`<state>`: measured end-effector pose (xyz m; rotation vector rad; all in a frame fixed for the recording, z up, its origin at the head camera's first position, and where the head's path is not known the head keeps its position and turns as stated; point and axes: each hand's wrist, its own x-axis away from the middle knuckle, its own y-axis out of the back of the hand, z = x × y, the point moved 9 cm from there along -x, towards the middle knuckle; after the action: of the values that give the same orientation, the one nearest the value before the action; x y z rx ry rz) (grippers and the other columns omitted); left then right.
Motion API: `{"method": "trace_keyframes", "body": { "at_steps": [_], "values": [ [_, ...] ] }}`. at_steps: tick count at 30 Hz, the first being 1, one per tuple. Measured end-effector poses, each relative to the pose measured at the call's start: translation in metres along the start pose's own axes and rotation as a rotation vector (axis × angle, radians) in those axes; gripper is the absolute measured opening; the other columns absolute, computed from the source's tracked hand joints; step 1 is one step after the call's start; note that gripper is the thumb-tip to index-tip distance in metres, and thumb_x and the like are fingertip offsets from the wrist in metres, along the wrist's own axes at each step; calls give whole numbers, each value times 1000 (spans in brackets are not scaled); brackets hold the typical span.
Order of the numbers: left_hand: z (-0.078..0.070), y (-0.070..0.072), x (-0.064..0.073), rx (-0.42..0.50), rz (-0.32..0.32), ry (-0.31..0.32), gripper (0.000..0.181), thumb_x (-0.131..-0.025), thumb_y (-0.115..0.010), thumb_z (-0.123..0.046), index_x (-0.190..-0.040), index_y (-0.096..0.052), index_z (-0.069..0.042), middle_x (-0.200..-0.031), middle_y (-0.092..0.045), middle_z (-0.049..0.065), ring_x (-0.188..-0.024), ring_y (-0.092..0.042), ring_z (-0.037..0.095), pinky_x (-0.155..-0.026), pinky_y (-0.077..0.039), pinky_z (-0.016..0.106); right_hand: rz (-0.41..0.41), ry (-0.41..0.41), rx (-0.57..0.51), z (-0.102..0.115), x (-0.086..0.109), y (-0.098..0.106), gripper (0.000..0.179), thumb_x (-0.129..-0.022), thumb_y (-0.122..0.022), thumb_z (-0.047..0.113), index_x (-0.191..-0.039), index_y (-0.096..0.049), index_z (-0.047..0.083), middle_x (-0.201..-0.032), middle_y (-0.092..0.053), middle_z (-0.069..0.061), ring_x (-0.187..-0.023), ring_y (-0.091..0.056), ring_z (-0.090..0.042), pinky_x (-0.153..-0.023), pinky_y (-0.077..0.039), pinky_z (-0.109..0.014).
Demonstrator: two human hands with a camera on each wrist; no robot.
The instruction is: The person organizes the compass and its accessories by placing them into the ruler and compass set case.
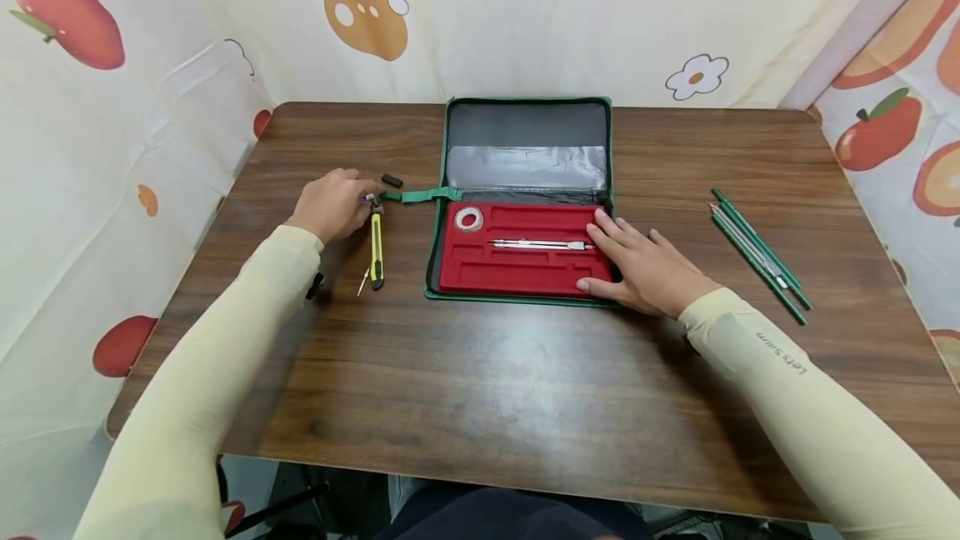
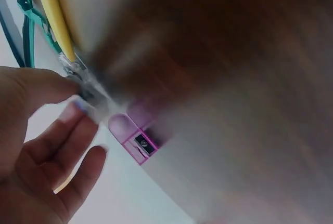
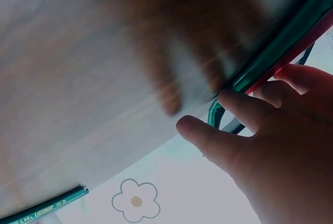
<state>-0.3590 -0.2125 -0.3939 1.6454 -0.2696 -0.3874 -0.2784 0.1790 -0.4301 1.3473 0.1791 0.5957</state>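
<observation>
In the head view, the left arm (image 1: pixel 191 394), sleeved to the wrist, enters at eight o'clock and slants toward one; the left hand (image 1: pixel 333 205), at half past nine, has its fingertips drawn into a pinch. The right arm (image 1: pixel 810 423), likewise sleeved, enters at four o'clock and slants toward ten; the right hand (image 1: pixel 645 269) lies palm down, fingers spread toward ten, thumb toward nine.
</observation>
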Motion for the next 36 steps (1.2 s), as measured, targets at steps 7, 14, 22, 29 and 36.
{"method": "trace_keyframes", "body": {
  "at_steps": [7, 14, 22, 29, 36],
  "values": [
    [-7, 15, 3, 114, -159, -62, 24, -93, -63, -12, -114, -75, -7, -98, -62, 14, -73, -58, 28, -69, -50, 46, -2, 3, 2, 0, 1, 0, 96, -91, -43, 77, -160, -25, 13, -167, -12, -9, -150, -18, -39, -111, -16, -71],
    [-30, 33, 5, 292, -302, -170, 12, -91, -66, -7, -100, -72, -2, -93, -64, 10, -81, -68, 23, -73, -56, 41, 0, -3, -4, -1, 0, 0, 97, -91, -43, 77, -160, -25, 13, -167, -12, -8, -150, -18, -39, -112, -16, -70],
    [-76, 45, 9, 390, -311, -387, 5, -87, -70, -4, -91, -68, -5, -89, -69, 5, -83, -64, 22, -83, -50, 43, 5, -10, -4, -2, 0, -1, 98, -90, -43, 79, -161, -24, 13, -167, -12, -8, -150, -17, -38, -112, -15, -70],
    [-104, 44, 16, 360, -290, -515, 8, -83, -75, -4, -83, -68, -8, -83, -67, 4, -83, -62, 21, -103, -42, 51, 8, -13, -19, -2, 0, -2, 98, -90, -44, 78, -161, -24, 14, -168, -11, -7, -150, -17, -38, -113, -14, -69],
    [-117, 38, 18, 365, -232, -556, 12, -82, -77, -5, -80, -67, -11, -84, -66, 2, -84, -62, 18, -108, -38, 54, 16, -22, -12, -4, -2, -3, 98, -89, -46, 78, -161, -23, 14, -168, -10, -5, -151, -16, -37, -114, -13, -67]
  ]
}}
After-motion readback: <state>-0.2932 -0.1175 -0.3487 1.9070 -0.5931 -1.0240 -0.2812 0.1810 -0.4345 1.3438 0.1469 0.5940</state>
